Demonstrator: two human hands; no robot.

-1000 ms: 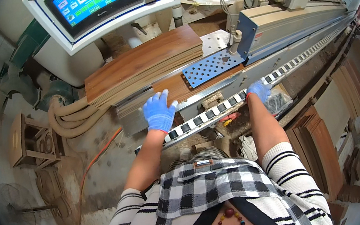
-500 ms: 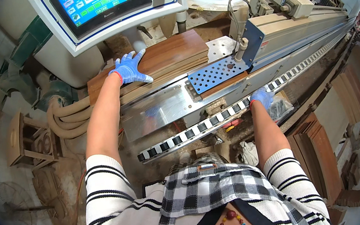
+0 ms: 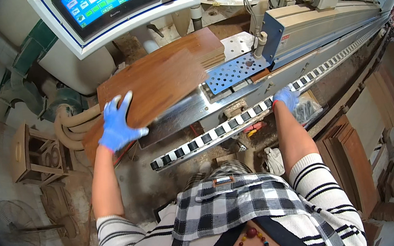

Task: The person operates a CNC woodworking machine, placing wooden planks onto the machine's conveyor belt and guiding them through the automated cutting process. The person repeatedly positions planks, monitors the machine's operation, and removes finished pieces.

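Observation:
My left hand (image 3: 118, 128), in a blue glove with pale fingertips, lies spread near the close edge of a brown wood-grain board (image 3: 165, 84). Its fingers reach onto the board's top, and the thumb points right along the edge. That board sits askew, partly over a stack of similar boards (image 3: 213, 57) and partly over the shiny metal machine table (image 3: 177, 127). My right hand (image 3: 285, 98), gloved in blue too, is closed over the roller rail (image 3: 219, 131) with black and white segments. Some of its fingers are hidden.
Above the table stands a control panel (image 3: 111, 5) with a lit screen and a red button. A perforated blue plate (image 3: 235, 73) adjoins the long machine body (image 3: 326, 25). Boards lean at the right (image 3: 345, 161); a wooden stool (image 3: 37, 153) and fan (image 3: 15, 229) stand left.
My left hand has moved toward me and left. The top board has swung and slid off the stack, over the metal table. My right hand stays on the rail.

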